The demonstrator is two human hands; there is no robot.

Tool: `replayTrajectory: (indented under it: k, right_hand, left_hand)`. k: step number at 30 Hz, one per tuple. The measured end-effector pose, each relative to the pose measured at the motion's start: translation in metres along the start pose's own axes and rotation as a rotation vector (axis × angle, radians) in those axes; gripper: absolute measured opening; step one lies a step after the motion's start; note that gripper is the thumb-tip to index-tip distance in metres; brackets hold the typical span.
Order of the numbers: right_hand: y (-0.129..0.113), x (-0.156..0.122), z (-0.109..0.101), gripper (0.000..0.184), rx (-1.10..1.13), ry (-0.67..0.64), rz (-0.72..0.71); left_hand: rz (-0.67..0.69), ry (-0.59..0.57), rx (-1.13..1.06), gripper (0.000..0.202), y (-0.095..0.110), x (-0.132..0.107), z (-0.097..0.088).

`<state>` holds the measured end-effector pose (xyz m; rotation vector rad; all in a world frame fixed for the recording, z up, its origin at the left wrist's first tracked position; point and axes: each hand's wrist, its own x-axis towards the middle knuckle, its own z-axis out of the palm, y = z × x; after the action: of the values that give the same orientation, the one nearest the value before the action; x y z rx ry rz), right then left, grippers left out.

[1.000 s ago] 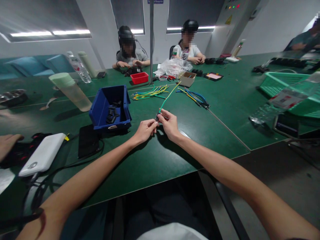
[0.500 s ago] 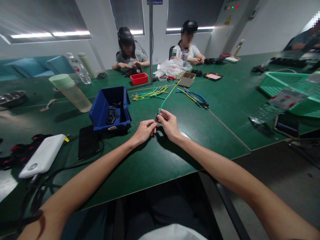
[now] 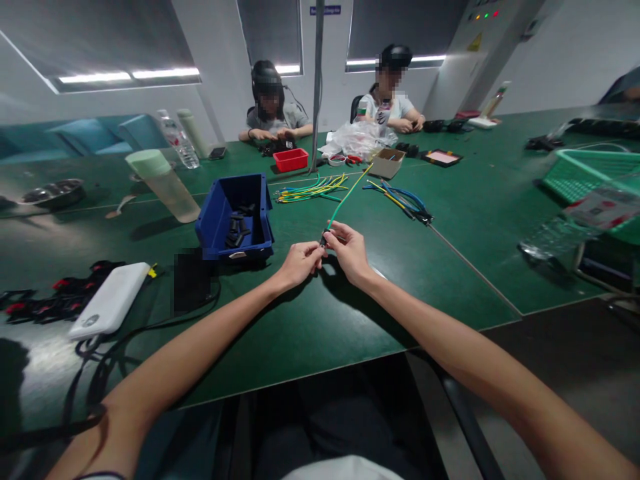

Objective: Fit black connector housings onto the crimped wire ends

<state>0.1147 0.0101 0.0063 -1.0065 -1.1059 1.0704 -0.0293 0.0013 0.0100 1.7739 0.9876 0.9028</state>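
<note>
I held the green-and-yellow wire (image 3: 345,199) above the table (image 3: 300,347), its lower end between both hands. The right hand (image 3: 350,252) was clamped on the wire's black sleeve (image 3: 326,234); the left hand (image 3: 300,262) was pinched on the end beneath. The blue bin (image 3: 213,223) of black parts (image 3: 237,231) stood to the left.

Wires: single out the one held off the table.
The green-and-yellow wire, gripped at its lower end between the left hand and right hand; the bunched wires lie on the table.
</note>
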Motion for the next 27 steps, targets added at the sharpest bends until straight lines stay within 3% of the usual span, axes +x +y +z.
replayTrajectory:
  k: [18, 27]
  right_hand:
    - [0.0017, 0.0011, 0.0000, 0.046, 0.005, -0.010, 0.002]
    - [-0.0027, 0.0022, -0.0089, 0.048, 0.004, -0.130, 0.004]
  left_hand:
    - [0.004, -0.040, 0.026, 0.030, -0.0006, -0.0009, 0.0013]
    - [0.007, -0.048, 0.164, 0.032, 0.0029, -0.0034, 0.0017]
